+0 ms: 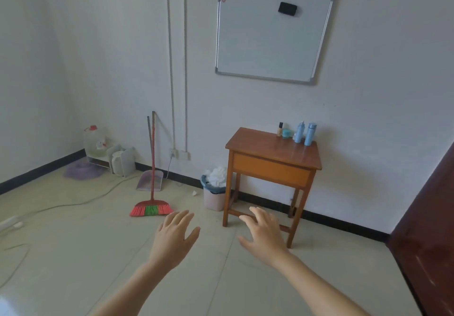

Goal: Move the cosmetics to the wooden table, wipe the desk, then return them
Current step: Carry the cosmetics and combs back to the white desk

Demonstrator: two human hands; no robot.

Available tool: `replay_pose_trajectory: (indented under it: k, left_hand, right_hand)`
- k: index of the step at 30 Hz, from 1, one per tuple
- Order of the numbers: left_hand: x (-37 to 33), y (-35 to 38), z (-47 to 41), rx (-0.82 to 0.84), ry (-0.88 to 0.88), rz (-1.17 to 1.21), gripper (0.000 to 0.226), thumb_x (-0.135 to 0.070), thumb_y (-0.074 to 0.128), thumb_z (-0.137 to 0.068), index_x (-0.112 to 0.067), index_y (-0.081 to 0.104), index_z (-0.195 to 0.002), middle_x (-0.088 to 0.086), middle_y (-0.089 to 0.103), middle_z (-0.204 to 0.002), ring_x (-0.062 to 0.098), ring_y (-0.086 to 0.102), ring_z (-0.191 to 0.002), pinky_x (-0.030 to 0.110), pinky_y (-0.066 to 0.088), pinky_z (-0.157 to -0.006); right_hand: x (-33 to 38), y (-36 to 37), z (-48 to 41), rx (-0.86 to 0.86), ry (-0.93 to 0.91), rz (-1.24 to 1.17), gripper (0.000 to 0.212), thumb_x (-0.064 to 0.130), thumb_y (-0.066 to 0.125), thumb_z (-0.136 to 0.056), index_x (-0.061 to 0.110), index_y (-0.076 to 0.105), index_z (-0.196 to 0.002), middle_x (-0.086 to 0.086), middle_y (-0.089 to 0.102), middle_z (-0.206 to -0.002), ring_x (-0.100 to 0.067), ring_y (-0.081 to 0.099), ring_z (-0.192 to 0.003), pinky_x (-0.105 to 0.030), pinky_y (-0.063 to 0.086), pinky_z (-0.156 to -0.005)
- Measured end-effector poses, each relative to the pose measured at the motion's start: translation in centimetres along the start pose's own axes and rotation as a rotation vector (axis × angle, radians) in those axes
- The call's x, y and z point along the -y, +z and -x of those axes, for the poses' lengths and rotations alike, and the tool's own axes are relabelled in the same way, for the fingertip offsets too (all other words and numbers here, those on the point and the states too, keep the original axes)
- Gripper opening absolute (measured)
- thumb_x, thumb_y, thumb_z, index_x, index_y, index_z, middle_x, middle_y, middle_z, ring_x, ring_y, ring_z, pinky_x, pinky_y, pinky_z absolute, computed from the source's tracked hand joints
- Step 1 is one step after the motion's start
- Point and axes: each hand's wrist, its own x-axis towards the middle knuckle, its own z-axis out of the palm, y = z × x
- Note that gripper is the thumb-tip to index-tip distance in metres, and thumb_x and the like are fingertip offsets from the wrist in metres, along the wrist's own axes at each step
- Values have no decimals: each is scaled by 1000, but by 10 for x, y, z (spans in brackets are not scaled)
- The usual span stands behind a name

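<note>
Straight ahead, against the white wall, stands the wooden bench [258, 143], and the cosmetics sit in a cluster at its back right corner, close to the wall. They are a small bottle with a black cap [279, 129], a teal jar [287, 133] just beside it, and two light blue bottles [299, 132] standing upright side by side. The rest of the bench top is bare wood.

Both arms reach forward over the tiled floor [73, 254], well short of the cosmetics. The left hand [175, 234] is palm down, its grip spread, fingers straight and apart, holding nothing. The right hand [264, 234] is the same — grip spread, fingers slightly bent, touching nothing — and in the view it overlaps the bench's lower rail and legs.

A whiteboard [270, 38] hangs above the bench with a black eraser [287, 9] stuck near its top. Left of the bench stands a pink waste bin [214, 200] heaped with white paper, then a red broom [151, 207] and a dustpan [150, 180] leaning against the wall. A clear water jug [94, 141] with a red cap sits in the far left corner. A dark reddish-brown surface [427, 229] fills the right edge — what it belongs to I cannot tell.
</note>
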Motion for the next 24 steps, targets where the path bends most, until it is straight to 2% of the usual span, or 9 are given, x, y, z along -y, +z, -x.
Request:
replay_pose_trajectory:
  k: [4, 8, 14, 19, 24]
  left_hand:
    - [27, 12, -45, 5, -19, 18, 50, -44, 41, -94, -23, 37, -139, -8, 35, -147, 13, 23, -137, 30, 21, -110]
    - [63, 10, -106, -59, -31, 46, 49, -41, 47, -92, -20, 43, -136, -4, 40, -144, 16, 28, -136, 33, 23, -109]
    - [113, 8, -229, -59, -10, 69, 49, -40, 48, -92, -19, 43, -136, -2, 40, -144, 17, 28, -136, 35, 24, -109]
    - [120, 41, -312, 27, 32, 135, 49, -39, 47, -92, -17, 43, -136, 0, 41, -143, 18, 29, -135, 36, 25, -110]
    - [96, 106, -363, 143, -23, 347, 47, -33, 50, -92, -16, 43, -135, 1, 43, -142, 17, 30, -133, 33, 28, -107]
  right_hand:
    - [-9, 20, -49, 40, -11, -18, 50, 46, 43, -90, 25, 37, -136, -2, 21, -151, -18, 14, -140, -36, 14, -111]
    - [-19, 28, -113, 8, 1, -22, 50, 46, 43, -92, 24, 37, -136, -4, 19, -152, -18, 13, -141, -37, 15, -112]
    - [-28, 35, -226, -13, 113, -27, 51, 46, 43, -93, 24, 36, -138, -3, 19, -153, -19, 18, -140, -37, 18, -113]
    - [-51, 49, -278, -27, 248, -85, 51, 45, 45, -92, 23, 38, -138, -2, 20, -152, -19, 17, -140, -34, 20, -112]
    - [-104, 74, -287, 28, 382, -105, 49, 45, 47, -92, 25, 40, -136, 0, 22, -152, -18, 21, -139, -34, 23, -112]
